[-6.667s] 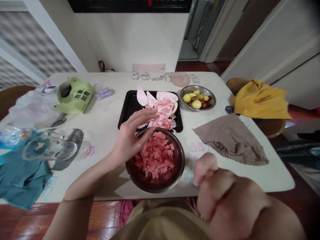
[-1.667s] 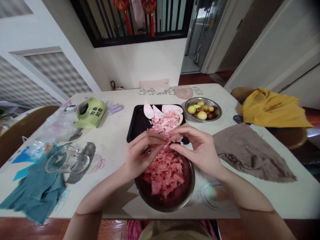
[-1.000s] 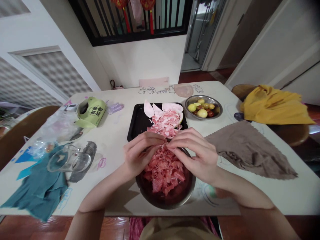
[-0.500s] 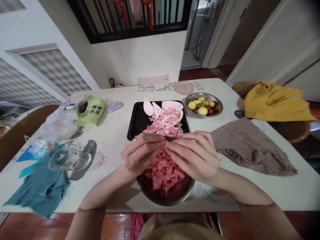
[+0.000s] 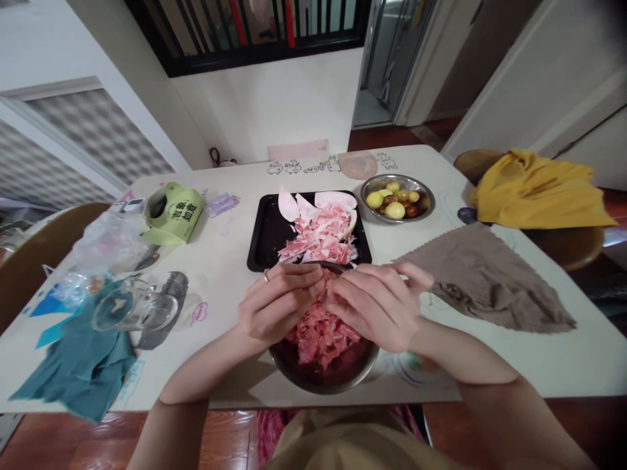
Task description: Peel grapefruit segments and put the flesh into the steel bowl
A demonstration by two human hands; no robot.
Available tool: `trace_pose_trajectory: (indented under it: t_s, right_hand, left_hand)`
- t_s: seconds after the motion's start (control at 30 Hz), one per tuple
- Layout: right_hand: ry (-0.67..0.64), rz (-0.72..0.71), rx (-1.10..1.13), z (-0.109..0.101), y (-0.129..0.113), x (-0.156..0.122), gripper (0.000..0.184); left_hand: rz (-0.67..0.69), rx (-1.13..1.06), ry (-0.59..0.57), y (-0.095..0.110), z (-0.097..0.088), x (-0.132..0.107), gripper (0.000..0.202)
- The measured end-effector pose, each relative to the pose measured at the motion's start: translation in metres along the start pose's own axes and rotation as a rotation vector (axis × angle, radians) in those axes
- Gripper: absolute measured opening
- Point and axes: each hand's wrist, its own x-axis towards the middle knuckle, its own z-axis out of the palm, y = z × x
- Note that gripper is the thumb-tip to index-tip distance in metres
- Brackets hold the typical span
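Pink pulp (image 5: 318, 334), 1 bowl (image 5: 339, 385), L hand (image 5: 277, 310), R hand (image 5: 379, 312)

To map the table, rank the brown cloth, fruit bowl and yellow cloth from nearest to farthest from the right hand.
1. Brown cloth, just right of the right hand.
2. Fruit bowl, beyond the hand, farther back.
3. Yellow cloth, far right, on a chair.

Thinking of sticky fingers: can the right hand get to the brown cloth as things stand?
Probably yes. The right hand is close beside the brown cloth, and nothing lies between them.
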Motion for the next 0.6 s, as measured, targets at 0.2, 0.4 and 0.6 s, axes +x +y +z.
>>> trace_pose_trajectory:
  t_s: [0.2, 0.4, 0.6]
  right_hand:
    - [0.188, -0.213, -0.279, -0.010, -0.012, 0.020, 0.011]
    - [0.254, -0.050, -0.253, -0.004, 0.008, 0.032, 0.008]
    - [-0.008, 0.142, -0.370, 0.028, 0.078, 0.037, 0.021]
  left_hand:
    - [-0.051, -0.055, 0.029, 0.000, -0.001, 0.004, 0.023]
    - [-0.308, -0.186, 0.133, -0.006, 0.003, 0.005, 0.022]
    - [-0.516, -0.326, 0.088, -0.007, 0.004, 0.004, 0.021]
